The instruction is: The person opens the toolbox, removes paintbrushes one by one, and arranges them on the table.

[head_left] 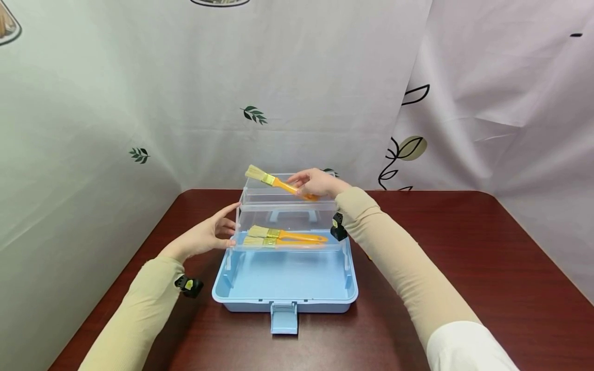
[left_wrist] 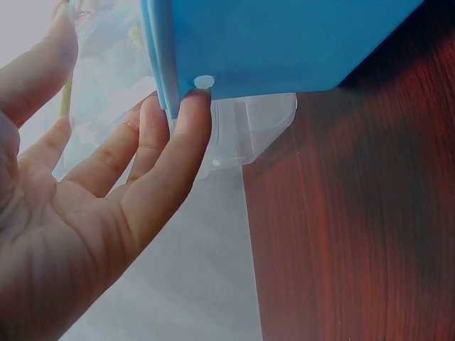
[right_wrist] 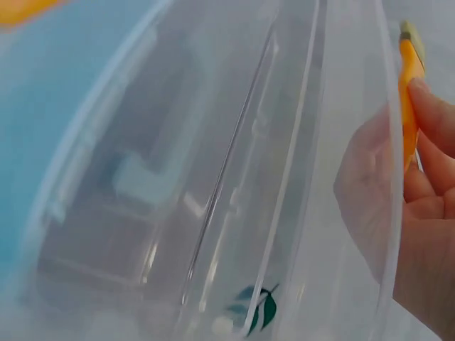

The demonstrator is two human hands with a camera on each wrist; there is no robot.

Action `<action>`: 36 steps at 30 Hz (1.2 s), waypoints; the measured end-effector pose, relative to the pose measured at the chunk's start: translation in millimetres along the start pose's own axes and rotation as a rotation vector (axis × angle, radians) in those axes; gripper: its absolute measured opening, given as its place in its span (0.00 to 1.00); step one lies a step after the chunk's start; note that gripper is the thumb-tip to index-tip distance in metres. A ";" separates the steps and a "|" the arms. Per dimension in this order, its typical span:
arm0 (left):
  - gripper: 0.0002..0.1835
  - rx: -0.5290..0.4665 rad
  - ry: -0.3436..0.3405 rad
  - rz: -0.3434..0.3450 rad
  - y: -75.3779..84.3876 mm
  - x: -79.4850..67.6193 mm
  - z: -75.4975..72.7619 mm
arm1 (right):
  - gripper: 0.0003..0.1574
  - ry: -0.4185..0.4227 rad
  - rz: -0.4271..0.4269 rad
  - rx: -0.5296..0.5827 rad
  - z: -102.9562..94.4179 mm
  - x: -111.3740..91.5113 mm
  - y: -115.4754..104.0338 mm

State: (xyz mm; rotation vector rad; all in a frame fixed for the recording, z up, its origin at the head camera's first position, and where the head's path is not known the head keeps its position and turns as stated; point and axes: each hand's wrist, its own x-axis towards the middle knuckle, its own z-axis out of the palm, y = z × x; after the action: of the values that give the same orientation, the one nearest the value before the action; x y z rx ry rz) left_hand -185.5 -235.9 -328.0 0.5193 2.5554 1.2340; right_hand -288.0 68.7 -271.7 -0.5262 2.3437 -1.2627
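A light-blue storage box stands on the table with its clear stepped trays raised over its back half. Two paintbrushes with orange handles lie in the lower clear tray, bristles to the left. My right hand pinches a third paintbrush by its handle above the upper tray, pale bristles pointing left and up. With thumb and fingers spread along the trays' left side, my left hand holds that edge. In the left wrist view its fingertips touch the blue box wall.
The front latch of the box hangs down. Dark red table extends on both sides. A white printed cloth hangs behind. A small yellow-orange bit shows beside the right sleeve, mostly hidden.
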 end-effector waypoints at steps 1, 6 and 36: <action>0.54 0.001 -0.001 0.001 0.1 0.0 0.0 | 0.27 0.013 0.003 0.030 0.9 0.2 0.0; 0.54 0.010 0.004 -0.004 1.2 -0.6 0.1 | 0.26 0.079 0.015 0.182 5.1 -0.1 -1.0; 0.54 0.010 0.005 -0.014 0.7 0.2 -1.1 | 0.34 0.099 -0.059 0.762 -8.3 -49.2 20.7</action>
State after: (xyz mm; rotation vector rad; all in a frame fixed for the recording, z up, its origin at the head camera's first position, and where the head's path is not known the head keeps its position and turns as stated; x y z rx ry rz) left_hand -185.9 -236.1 -326.7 0.4997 2.5655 1.2201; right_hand -253.8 110.3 -276.0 -0.2747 1.7151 -2.0823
